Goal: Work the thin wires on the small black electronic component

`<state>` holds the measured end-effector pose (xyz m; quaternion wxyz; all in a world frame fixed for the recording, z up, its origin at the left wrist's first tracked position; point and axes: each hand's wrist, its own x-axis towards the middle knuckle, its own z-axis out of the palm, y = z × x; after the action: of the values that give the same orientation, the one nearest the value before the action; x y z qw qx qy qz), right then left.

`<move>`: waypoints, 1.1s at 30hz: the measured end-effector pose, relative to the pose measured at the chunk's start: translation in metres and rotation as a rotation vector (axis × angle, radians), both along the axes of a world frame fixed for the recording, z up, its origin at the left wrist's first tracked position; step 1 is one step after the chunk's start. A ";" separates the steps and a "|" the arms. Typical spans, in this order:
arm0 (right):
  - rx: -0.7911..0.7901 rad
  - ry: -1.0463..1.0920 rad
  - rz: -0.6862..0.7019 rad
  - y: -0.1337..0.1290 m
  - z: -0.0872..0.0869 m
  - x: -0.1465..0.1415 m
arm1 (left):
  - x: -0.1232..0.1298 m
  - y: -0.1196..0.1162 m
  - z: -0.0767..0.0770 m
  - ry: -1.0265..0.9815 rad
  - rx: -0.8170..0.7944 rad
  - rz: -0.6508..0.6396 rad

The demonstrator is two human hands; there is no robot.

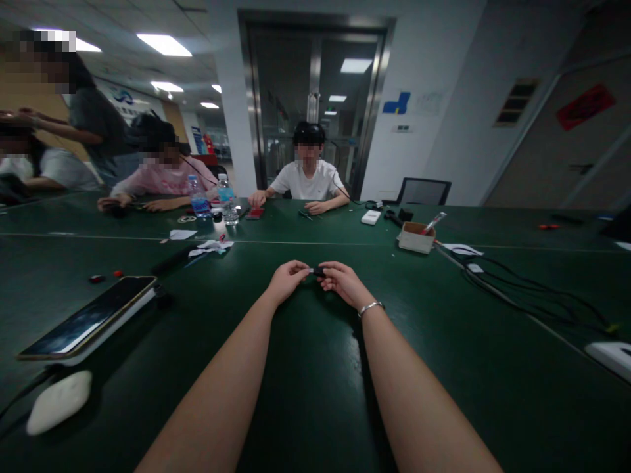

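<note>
Above the middle of the green table, both hands meet on a small black piece with a silver end (318,270), which looks like a USB stick. My left hand (290,279) pinches its silver end between thumb and fingertips. On the black end, my right hand (344,281) has thumb and index finger closed, the other fingers curled below. Fingers cover part of the piece, so its full shape is hidden. A silver bracelet (371,309) circles my right wrist.
At left lie a phone (93,315) on a white box and a pale mouse-like object (60,402). Bottles (227,200) and crumpled paper (211,247) are farther back. A small box (417,238) and black cables (532,289) are at right. Several people sit across the table.
</note>
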<state>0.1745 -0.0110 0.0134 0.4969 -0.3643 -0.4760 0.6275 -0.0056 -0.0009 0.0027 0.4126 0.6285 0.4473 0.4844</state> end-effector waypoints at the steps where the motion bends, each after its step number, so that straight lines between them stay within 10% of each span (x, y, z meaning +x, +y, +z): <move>1: -0.003 -0.003 -0.002 0.000 0.000 0.000 | 0.000 0.000 0.000 0.003 0.007 0.002; 33: 0.007 0.007 0.015 -0.001 -0.001 0.001 | 0.000 -0.003 0.003 -0.010 0.029 -0.022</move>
<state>0.1752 -0.0118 0.0126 0.4952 -0.3569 -0.4792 0.6307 -0.0057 -0.0041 0.0059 0.4111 0.6370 0.4312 0.4892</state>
